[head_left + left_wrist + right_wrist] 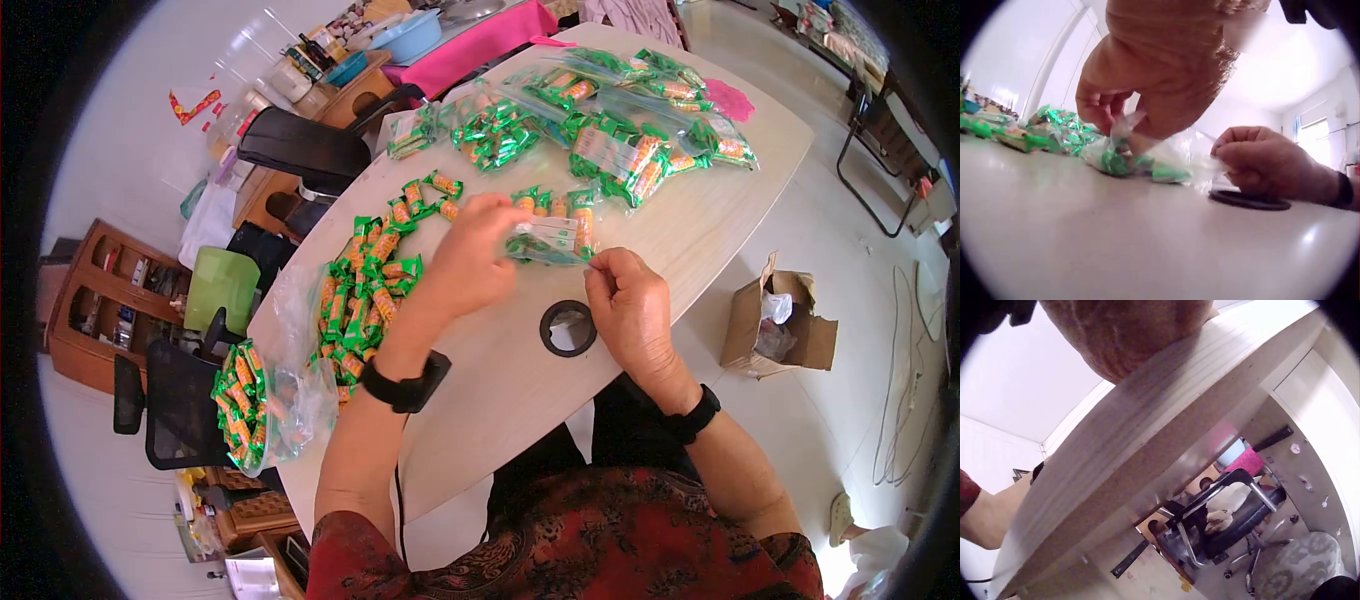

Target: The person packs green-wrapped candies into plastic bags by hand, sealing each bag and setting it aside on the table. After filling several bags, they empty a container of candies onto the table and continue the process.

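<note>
A clear bag (pixel 548 238) holding several green-and-orange packets lies on the table in front of both hands. My left hand (pixel 470 265) pinches the bag's left side; in the left wrist view, the left hand (pixel 1154 69) has thumb and fingers closed on the crumpled plastic. At the bag's near right corner, my right hand (pixel 633 310) pinches the edge with curled fingers. A black ring (pixel 567 328) lies flat just left of the right hand. The right wrist view shows only the back part of the right hand (pixel 1129 337), its fingers hidden.
Loose packets (pixel 365 290) are heaped at the left of the table (pixel 470 400), beside an open plastic bag of packets (pixel 240 405). Several filled bags (pixel 610 150) lie at the far side. Chairs stand to the left, and a cardboard box (pixel 780 320) is on the floor at right.
</note>
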Tool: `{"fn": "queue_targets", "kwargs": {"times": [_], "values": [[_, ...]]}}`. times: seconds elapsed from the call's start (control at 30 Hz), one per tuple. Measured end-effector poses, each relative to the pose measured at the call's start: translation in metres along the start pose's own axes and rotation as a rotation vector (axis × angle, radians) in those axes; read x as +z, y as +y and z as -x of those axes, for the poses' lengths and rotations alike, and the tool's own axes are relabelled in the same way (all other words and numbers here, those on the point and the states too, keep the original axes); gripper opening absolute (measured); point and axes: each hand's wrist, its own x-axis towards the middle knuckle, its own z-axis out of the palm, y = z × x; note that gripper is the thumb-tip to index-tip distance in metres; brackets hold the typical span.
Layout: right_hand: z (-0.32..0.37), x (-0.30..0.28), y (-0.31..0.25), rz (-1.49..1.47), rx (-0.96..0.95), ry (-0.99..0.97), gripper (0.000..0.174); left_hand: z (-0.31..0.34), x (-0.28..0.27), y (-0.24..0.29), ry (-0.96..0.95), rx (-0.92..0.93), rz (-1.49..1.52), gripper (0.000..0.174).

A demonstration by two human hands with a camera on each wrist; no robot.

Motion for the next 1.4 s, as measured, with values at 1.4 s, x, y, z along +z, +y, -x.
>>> {"fn": "queue_targets", "kwargs": {"times": [1.4], "values": [[-0.001,0.002,0.001,-0.036,0.021,0.035,0.008,0.041,-0.033,0.102,-0.119,0.122,0.044,0.027]]}}
